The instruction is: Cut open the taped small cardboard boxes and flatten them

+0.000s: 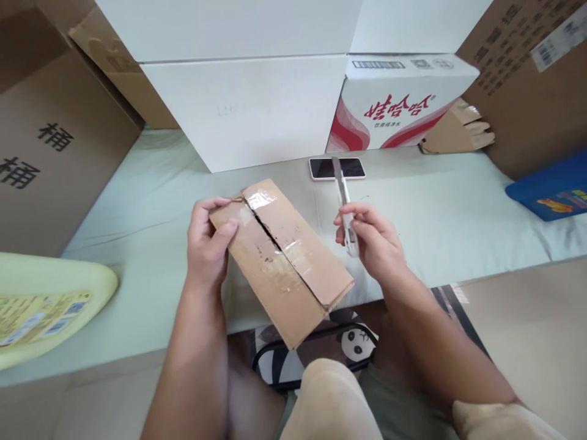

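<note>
A small brown cardboard box [270,287] is tilted in front of me, with a dark open slit along its middle seam and clear tape stuck over both flaps. My left hand [208,238] grips its far left corner, thumb on top and fingers round the edge. In my right hand [373,238] is a white utility knife [345,201], its grey blade out and pointing away from me. The knife is apart from the box. Beyond its tip a phone [358,168] lies face up on the pale green cloth.
White cartons [257,116] are stacked at the back, beside a red and white carton [394,116]. Larger brown boxes [50,134] stand at both sides. A yellow-green bottle [92,284] lies at the left, a blue package [554,189] at the right.
</note>
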The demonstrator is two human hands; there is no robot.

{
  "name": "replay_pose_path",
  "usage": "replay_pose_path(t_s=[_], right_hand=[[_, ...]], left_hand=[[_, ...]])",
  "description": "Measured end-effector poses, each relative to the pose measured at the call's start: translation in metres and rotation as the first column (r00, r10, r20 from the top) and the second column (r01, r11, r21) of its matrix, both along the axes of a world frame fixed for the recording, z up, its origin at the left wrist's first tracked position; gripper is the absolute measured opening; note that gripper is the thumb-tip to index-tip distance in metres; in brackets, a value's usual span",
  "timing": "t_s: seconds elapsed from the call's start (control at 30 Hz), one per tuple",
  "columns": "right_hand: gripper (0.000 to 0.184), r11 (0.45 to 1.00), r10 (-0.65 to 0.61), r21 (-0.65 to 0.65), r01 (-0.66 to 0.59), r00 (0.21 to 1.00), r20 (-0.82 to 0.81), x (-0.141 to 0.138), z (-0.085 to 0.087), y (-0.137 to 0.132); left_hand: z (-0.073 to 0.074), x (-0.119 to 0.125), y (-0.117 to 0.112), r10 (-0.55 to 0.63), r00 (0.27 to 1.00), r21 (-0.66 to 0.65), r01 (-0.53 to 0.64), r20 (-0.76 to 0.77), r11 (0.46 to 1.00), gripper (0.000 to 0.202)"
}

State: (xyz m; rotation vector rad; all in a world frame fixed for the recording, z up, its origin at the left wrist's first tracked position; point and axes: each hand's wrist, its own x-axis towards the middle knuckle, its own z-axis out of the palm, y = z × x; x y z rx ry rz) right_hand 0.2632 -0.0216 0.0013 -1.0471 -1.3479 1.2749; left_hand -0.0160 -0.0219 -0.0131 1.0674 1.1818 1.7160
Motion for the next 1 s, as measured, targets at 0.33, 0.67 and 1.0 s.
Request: replay_pose_path(t_s=[0.33,0.67,1.0], right_hand=[[0.038,0.951,-0.074,0.302,0.065,0.997,0.019,-0.002,0.015,-0.019],[0.027,0.850,0.156,0.393,-0.351,0.880,0.450,-0.020,0.075,-0.054],[0.020,0.897,0.049,0.341,-0.279,0.833,0.552,-0.031,0.066,-0.049]], left_hand=[[0.007,0.011,-0.003,-0.049,0.998,-0.090,0.052,0.035,0.995,0.036],[0.003,0.020,0.001,-0.077,0.997,-0.066,0.076,-0.006,0.995,0.030],[0.009,0.022,-0.001,-0.104,0.979,-0.094,0.121,0.174,0.988,0.027]])
